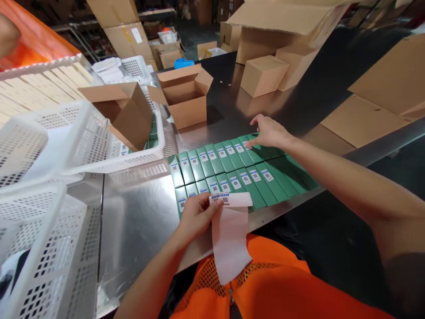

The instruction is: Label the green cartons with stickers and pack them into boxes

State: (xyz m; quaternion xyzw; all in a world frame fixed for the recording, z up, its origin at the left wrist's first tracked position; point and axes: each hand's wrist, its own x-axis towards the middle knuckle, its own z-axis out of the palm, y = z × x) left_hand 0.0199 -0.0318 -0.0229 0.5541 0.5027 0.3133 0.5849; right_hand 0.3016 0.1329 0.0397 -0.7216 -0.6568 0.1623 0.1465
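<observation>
Two rows of slim green boxes (253,194) lie side by side on the metal table; many carry a small white label with a blue band and a square code. My left hand (198,213) pinches a strip of label backing paper (231,241) near its top, over the near row. A couple of labels remain on that strip beside my thumb, and its lower end hangs toward my orange vest. At the far row, my right hand (270,132) has thumb and index finger apart. Its thumb touches a label (247,144) on one green box. Boxes to the right show no labels.
White perforated baskets (116,166) stand at the left. One holds an open carton (128,115) and more green boxes. Another open carton (187,104) sits behind the rows. A closed carton (264,75) and flat cardboard (370,119) lie farther right. Someone's orange garment (36,35) shows upper left.
</observation>
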